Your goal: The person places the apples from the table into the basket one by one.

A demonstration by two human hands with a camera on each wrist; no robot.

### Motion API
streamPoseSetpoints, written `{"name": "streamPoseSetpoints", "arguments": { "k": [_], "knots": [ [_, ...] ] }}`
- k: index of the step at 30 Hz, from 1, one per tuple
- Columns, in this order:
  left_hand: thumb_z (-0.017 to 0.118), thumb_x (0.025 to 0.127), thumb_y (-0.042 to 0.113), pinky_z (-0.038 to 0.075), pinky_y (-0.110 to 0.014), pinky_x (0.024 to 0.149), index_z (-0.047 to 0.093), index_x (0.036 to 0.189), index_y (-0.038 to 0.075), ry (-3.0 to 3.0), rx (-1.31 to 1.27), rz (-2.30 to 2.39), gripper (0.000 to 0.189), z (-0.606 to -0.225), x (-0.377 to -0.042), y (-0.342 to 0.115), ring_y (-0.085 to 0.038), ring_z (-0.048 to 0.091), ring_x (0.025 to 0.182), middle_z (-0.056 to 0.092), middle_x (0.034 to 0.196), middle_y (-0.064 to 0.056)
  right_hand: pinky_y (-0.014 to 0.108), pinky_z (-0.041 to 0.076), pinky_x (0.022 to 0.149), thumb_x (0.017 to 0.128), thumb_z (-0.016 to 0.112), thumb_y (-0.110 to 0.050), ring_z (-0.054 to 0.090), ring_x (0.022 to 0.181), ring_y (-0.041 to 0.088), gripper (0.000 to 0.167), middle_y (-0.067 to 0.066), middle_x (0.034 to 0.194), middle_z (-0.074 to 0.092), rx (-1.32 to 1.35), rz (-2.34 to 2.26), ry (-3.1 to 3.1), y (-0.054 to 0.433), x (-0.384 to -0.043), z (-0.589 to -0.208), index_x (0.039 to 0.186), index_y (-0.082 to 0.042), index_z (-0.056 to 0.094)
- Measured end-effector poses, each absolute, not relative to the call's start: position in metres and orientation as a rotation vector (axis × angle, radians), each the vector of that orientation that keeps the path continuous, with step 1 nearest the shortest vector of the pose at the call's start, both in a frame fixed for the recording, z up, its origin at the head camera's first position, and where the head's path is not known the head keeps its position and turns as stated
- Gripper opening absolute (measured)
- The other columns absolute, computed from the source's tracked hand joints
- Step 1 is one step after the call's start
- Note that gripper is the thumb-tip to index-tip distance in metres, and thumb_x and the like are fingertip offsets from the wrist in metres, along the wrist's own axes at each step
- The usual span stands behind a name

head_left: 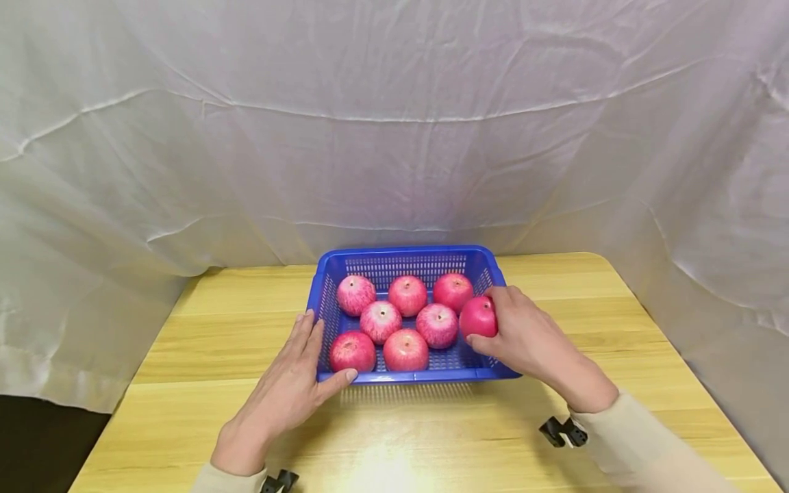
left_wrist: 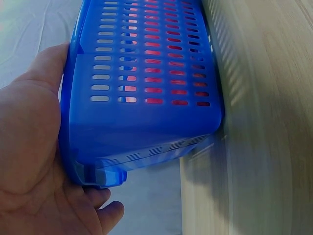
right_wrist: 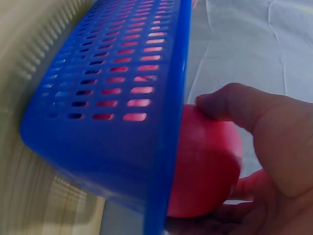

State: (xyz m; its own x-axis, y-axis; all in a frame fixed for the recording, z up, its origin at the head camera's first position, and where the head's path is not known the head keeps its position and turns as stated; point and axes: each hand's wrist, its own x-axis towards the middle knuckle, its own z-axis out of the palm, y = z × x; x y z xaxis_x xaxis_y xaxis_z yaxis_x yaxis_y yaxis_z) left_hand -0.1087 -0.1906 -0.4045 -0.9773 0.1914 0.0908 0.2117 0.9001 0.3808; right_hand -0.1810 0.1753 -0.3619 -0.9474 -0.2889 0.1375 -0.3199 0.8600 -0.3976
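A blue plastic basket with slotted walls holds several red apples. Over the basket's right end, my right hand grips a red apple between thumb and fingers. That apple shows partly above the rim in the right wrist view, the rest hidden by the basket wall. My left hand rests against the basket's front left corner, its fingers straight along the left side and the thumb on the front rim. In the left wrist view the palm lies beside the rim.
The basket stands at the back of a light wooden table. Pale cloth hangs behind the table and on both sides. A black strap clip sits at the right sleeve's cuff, and another at the left.
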Motion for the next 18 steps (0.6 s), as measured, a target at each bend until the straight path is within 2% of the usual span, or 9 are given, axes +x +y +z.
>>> {"name": "streamPoseSetpoints", "arguments": {
  "k": [6,11,18],
  "knots": [
    [0.052,0.096,0.077,0.027,-0.061,0.126,0.026,0.164,-0.007,-3.012,-0.32,-0.604,0.111,-0.404,-0.109,-0.191,-0.045,0.012,0.162,0.011,0.176,-0.024,0.039,0.054,0.068,0.081,0.083,-0.041,0.057,0.082,0.023,0.056,0.008,0.096,0.059,0.586,0.539,-2.962,0.167,-0.181,-0.36,0.113,-0.001,0.059],
    [0.052,0.096,0.078,0.027,-0.061,0.126,0.026,0.164,-0.006,-3.017,-0.321,-0.603,0.111,-0.405,-0.109,-0.191,-0.045,0.012,0.162,0.01,0.176,-0.024,0.044,0.052,0.073,0.08,0.081,-0.043,0.056,0.084,0.024,0.054,0.005,0.089,0.059,0.641,0.385,-2.983,0.162,-0.183,-0.359,0.107,-0.001,0.062],
    [0.052,0.096,0.078,0.026,-0.061,0.126,0.026,0.164,-0.007,-3.021,-0.319,-0.602,0.111,-0.404,-0.109,-0.191,-0.044,0.011,0.163,0.01,0.176,-0.024,0.051,0.051,0.08,0.077,0.078,-0.046,0.057,0.094,0.032,0.059,0.011,0.097,0.067,0.601,0.238,-3.066,0.156,-0.186,-0.357,0.109,0.001,0.065]
  ]
}}
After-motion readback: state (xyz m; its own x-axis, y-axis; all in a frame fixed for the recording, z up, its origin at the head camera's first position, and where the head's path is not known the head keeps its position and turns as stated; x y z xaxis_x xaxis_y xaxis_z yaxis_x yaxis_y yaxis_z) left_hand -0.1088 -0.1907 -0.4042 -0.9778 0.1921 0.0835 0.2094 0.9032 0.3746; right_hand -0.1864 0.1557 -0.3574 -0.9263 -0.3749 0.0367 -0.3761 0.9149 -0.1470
